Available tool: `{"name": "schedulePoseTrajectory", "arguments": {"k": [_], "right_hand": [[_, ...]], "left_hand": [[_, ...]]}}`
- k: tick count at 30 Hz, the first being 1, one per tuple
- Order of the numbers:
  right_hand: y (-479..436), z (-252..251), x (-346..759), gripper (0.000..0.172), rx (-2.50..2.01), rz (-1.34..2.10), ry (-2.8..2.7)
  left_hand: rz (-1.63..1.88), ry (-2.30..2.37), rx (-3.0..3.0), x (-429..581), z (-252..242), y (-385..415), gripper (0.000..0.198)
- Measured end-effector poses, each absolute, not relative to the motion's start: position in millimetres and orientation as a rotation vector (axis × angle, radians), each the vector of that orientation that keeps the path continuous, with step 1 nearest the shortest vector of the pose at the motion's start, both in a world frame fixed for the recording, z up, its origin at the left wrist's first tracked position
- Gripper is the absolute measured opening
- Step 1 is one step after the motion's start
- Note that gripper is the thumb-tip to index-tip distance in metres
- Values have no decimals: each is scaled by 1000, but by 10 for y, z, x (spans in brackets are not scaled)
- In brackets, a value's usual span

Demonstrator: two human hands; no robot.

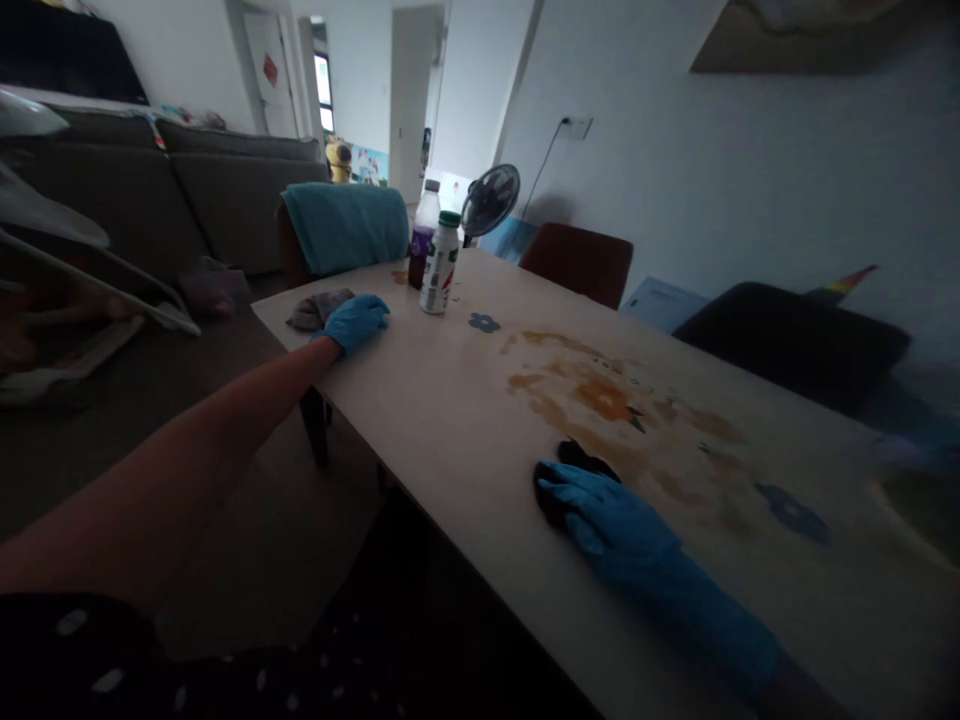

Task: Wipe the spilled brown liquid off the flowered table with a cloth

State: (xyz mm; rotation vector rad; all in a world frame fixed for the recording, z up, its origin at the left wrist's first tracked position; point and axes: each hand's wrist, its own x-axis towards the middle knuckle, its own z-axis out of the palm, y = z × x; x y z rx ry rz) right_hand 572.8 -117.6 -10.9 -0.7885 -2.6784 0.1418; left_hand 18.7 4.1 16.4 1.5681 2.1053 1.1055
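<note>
My right hand (611,510), in a long blue rubber glove, presses a black cloth (586,460) onto the white table (420,400). The cloth shows beyond and beside its fingers. To its right spreads a brown liquid spill (555,400), partly over a printed orange flower. At the table's left corner, my left hand (354,325) lies on the tabletop in a blue glove, fingers stretched forward. A crumpled grey rag (315,308) lies against its far side; whether the hand touches it is hard to tell.
A white bottle with a green cap (441,265) and a bottle with a purple label (422,235) stand near the far end. Around the table are a chair draped with a teal towel (349,225), a brown chair (577,263) and a black chair (795,340). A fan (491,200) stands behind.
</note>
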Motion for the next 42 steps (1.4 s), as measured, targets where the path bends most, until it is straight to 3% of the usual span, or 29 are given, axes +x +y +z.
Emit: {"name": "schedulePoseTrajectory", "arguments": {"k": [4,11,16,20,26,32,37,42], "right_hand": [[-1333,-131,6326,48,-1146,19,-2537],[-1441,-39,7106,54,-1694,-286,-2290],[-1309,6,7359,60,-1868,-9,-2120],[-1395,-85,7264,56,-1770,134,-2177],[-1330,-219,6520,55,-1549,131,-2321],[-737,-107,5080,58,-1246,222,-2533],[-345,178,3831,58,-1260,287,-2703],[-88,320,3263,56,-1351,287,-2662]], "left_hand": [[1069,2150,1549,231,228,4,14],[978,2199,1572,266,272,-37,11],[912,2247,1611,230,246,-37,11],[857,2283,1648,189,217,-25,14],[805,2278,1715,141,176,0,20],[750,2225,1791,106,186,-18,36],[740,2188,1848,84,200,-36,41],[737,2169,1895,48,171,-5,42]]}}
